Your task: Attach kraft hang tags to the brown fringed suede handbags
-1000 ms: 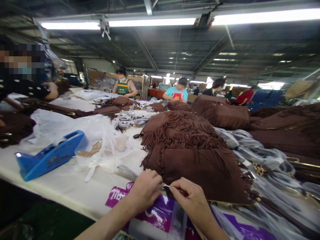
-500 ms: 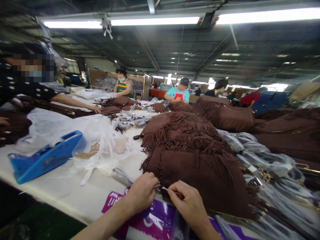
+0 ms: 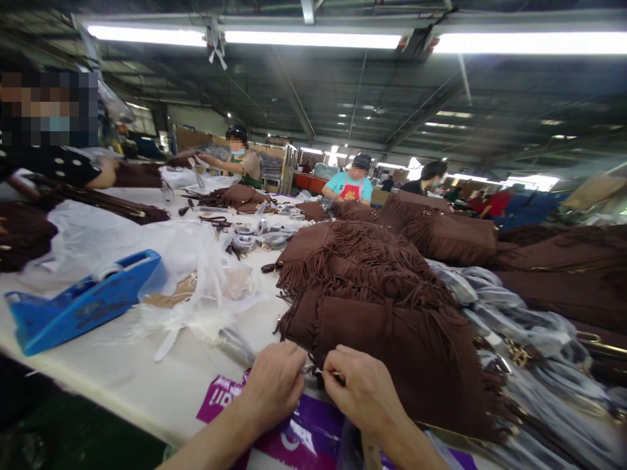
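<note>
Side by side at the near edge of the brown fringed bag (image 3: 401,359), my two hands work close together. My left hand (image 3: 279,382) is closed, pinching a small metal ring (image 3: 307,369) at its fingertips. My right hand (image 3: 360,388) is also closed, its thumb and forefinger pressed on the end of a thin white strip (image 3: 318,371) that lies between the hands. What else its curled fingers cover is hidden. Beneath both wrists lies a purple printed plastic bag (image 3: 313,431).
A blue tape dispenser (image 3: 88,300) and crumpled white plastic (image 3: 196,254) sit to the left. More fringed bags (image 3: 455,235) are heaped behind. Plastic-wrapped straps (image 3: 529,320) cover the right side. A co-worker in a dotted sleeve (image 3: 53,166) stands at far left; others work farther back.
My right hand has turned slightly and its fingers have closed in nearer my left. The co-worker at left has drawn an arm back, and another behind now reaches out sideways.
</note>
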Demonstrator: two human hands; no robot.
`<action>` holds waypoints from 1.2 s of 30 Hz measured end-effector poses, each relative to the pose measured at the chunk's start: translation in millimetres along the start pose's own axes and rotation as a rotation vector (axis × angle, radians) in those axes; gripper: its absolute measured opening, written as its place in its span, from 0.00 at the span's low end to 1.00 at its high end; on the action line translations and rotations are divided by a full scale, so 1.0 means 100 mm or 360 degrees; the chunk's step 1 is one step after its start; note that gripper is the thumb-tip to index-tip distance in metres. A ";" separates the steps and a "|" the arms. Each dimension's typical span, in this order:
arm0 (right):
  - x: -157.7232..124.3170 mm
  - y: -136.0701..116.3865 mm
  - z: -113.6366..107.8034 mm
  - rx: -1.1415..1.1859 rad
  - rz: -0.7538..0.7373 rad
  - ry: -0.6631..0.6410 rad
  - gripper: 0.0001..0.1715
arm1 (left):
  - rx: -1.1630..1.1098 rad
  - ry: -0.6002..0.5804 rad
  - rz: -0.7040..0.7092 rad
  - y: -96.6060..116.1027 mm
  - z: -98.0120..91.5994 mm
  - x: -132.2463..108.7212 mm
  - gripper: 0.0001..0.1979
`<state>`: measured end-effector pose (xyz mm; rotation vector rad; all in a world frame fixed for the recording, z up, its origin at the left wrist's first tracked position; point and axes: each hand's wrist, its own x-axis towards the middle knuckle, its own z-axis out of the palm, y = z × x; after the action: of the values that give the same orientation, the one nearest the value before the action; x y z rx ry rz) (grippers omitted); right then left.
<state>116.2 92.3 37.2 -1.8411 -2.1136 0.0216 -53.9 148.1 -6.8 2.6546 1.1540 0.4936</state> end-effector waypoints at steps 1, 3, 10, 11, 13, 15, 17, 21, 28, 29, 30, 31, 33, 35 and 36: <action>0.02 -0.01 -0.02 -0.0002 0.0014 -0.0028 0.10 | -0.0026 -0.0001 -0.0002 0.00 -0.01 0.00 0.09; 0.05 -0.02 -0.03 0.0010 0.0047 -0.0063 0.10 | -0.0091 -0.0006 0.0025 0.00 -0.01 -0.01 0.13; 0.08 -0.01 0.07 0.0264 0.0059 -0.0028 0.10 | -0.0239 -0.0044 -0.0074 -0.05 0.05 0.00 0.12; 0.09 0.00 0.09 0.0325 0.0053 -0.0020 0.10 | -0.0239 -0.0044 -0.0095 -0.06 0.06 0.01 0.11; 0.10 0.03 0.15 0.0422 0.0049 -0.0016 0.10 | -0.0187 -0.0058 -0.0155 -0.07 0.05 0.01 0.11; 0.11 0.09 0.22 0.0485 0.0055 -0.0023 0.09 | -0.0093 -0.0079 -0.0212 -0.06 0.02 0.01 0.11; 0.11 0.15 0.28 0.0545 0.0068 -0.0026 0.10 | -0.0017 -0.0090 -0.0214 -0.05 -0.03 -0.01 0.10; 0.09 0.24 0.37 0.0671 0.0101 0.0004 0.12 | 0.0069 -0.0078 -0.0112 -0.07 -0.10 -0.10 0.09; 0.11 0.21 0.32 0.0799 0.0129 0.0010 0.12 | 0.0162 -0.0121 -0.0035 -0.14 -0.12 -0.17 0.08; 0.12 0.20 0.30 0.0796 0.0131 0.0006 0.11 | 0.0164 -0.0140 -0.0043 -0.13 -0.12 -0.17 0.08; 0.12 0.18 0.28 0.0784 0.0132 0.0002 0.10 | 0.0166 -0.0153 -0.0054 -0.12 -0.13 -0.16 0.08; 0.13 0.15 0.26 0.0762 0.0130 -0.0002 0.10 | 0.0164 -0.0161 -0.0062 -0.11 -0.14 -0.16 0.09; 0.14 0.09 0.21 0.0696 0.0125 -0.0006 0.10 | 0.0156 -0.0160 -0.0069 -0.10 -0.14 -0.16 0.09; 0.14 0.03 0.18 0.0610 0.0122 -0.0011 0.10 | 0.0148 -0.0144 -0.0068 -0.10 -0.14 -0.17 0.10; 0.14 0.00 0.17 0.0563 0.0120 -0.0016 0.10 | 0.0146 -0.0129 -0.0069 -0.10 -0.13 -0.17 0.09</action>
<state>110.7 109.2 24.5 -1.7067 -1.8979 0.3972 -76.7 142.9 -2.3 2.6927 1.2351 0.3298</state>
